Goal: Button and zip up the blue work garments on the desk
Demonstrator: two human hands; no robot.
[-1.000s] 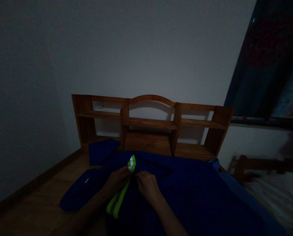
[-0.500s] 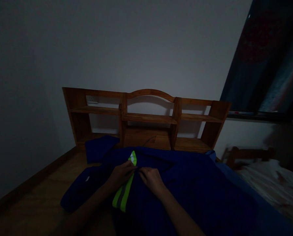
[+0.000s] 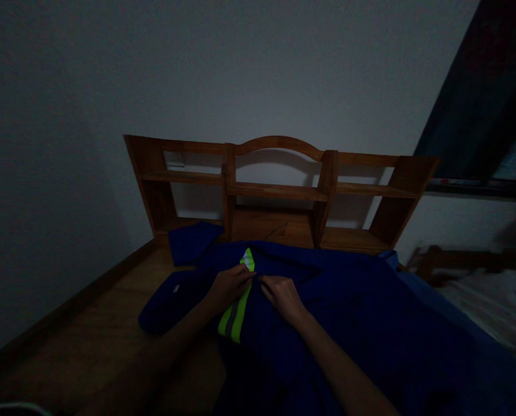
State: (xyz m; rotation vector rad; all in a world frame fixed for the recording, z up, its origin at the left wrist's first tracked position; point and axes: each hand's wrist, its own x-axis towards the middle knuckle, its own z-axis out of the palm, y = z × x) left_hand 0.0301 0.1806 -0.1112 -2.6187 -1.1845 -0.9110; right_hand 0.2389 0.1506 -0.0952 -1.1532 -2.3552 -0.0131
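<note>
A dark blue work garment (image 3: 348, 306) with a yellow-green and grey reflective stripe (image 3: 236, 309) lies spread over a wooden bed surface (image 3: 97, 341). My left hand (image 3: 230, 284) rests on the stripe, fingers curled and pinching the fabric. My right hand (image 3: 284, 296) sits just to the right of it, fingers bent and gripping the blue cloth. The two hands almost meet at the stripe's upper part. The light is dim, so fine detail of the fingers is hard to see.
A wooden headboard with shelves (image 3: 279, 190) stands against the pale wall behind the garment. A second folded blue piece (image 3: 192, 242) lies at its foot. To the right is another bed with light bedding (image 3: 487, 300) and a dark curtain (image 3: 478, 98).
Both hands stay together on the stripe with little motion of their own. The view has shifted, so the garment and headboard now sit further right and higher in the frame.
</note>
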